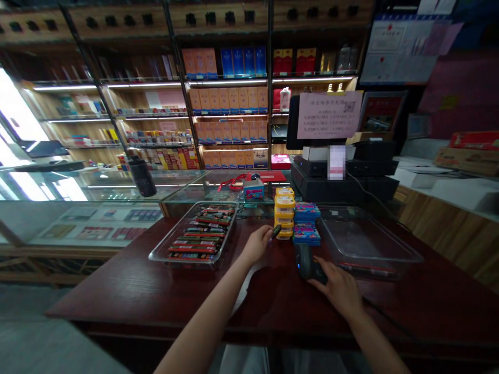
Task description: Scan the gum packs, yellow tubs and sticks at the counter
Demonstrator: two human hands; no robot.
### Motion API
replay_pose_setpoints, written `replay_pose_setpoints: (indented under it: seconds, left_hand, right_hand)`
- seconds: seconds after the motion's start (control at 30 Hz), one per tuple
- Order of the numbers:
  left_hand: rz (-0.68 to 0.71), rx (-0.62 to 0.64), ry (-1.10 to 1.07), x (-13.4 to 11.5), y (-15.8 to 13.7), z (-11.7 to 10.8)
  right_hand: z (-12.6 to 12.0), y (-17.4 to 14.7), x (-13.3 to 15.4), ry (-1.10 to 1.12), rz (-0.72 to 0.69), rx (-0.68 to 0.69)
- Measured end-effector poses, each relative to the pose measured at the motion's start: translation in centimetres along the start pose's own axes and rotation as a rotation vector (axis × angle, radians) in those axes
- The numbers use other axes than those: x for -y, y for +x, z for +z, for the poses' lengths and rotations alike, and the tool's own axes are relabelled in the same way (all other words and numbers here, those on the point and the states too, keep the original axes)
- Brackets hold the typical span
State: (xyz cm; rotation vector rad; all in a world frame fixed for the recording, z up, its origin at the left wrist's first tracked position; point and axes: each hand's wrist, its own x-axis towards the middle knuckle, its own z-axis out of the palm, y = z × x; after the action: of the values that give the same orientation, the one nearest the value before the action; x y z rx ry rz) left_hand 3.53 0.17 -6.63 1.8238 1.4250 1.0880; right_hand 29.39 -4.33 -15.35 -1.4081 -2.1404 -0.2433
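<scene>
My left hand (258,245) pinches a slim dark-wrapped stick (276,231), held just in front of a stack of yellow plastic tubs (284,208). My right hand (342,286) is wrapped round the handle of a black barcode scanner (305,261), whose head points forward and bears a small blue light. Blue and pink packs (306,235) are piled beside the tubs, beyond the scanner. To the left, a clear plastic tray (156,255) holds many similar slim wrapped sticks (202,236). On the right stands another clear tray (405,252), with a reddish stick (368,270) near its front edge.
The dark red wooden table (128,296) carries all this. Behind it are a monitor with a pink paper sign (329,115), a small printed box (253,189), and a glass counter (97,208) with a black tumbler (142,176). A cable (390,314) trails at the right.
</scene>
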Motion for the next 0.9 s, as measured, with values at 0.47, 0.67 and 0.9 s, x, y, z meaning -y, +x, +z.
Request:
replay_pose_setpoints:
  seconds: [0.47, 0.67, 0.9]
  left_hand:
    - [-0.261, 0.301, -0.779, 5.0, -0.4, 2.3]
    - [-0.240, 0.326, -0.749, 5.9, 0.1, 1.5]
    - [-0.269, 0.329, -0.862, 6.9, 0.3, 1.7]
  right_hand:
    - [-1.0, -0.1, 0.4, 0.210, 0.038, 0.120]
    - [-3.5, 0.7, 2.7, 0.481, 0.238, 0.337]
    - [-5.4, 0.5, 4.7, 1.005, 0.494, 0.578]
